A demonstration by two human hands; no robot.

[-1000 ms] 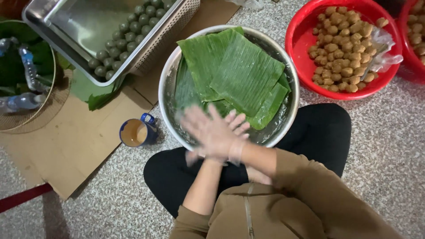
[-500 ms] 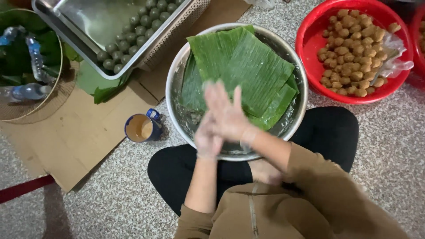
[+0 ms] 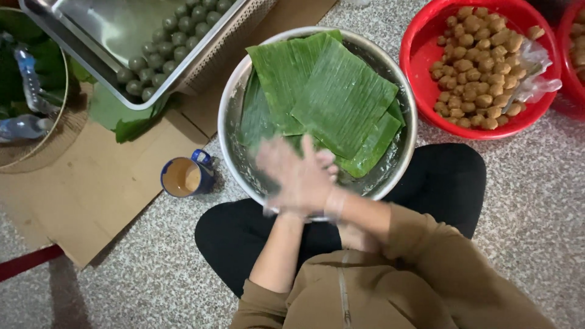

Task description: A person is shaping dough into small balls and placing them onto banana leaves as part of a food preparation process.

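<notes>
Over the near rim of the steel bowl (image 3: 226, 109), both hands are still pressed palm to palm, right hand (image 3: 304, 176) atop left hand (image 3: 277, 204), fingers extended, now swung leftward, blurred; anything between them is hidden, banana leaves (image 3: 332, 97) just beyond the fingertips.

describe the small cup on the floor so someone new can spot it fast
Start at the big round metal bowl lined with green banana leaves in front of the seated person. Just left of its lower rim, at the edge of the brown cardboard sheet, stands the cup: small, blue-walled, tan inside, the only open-topped cup there.
</notes>
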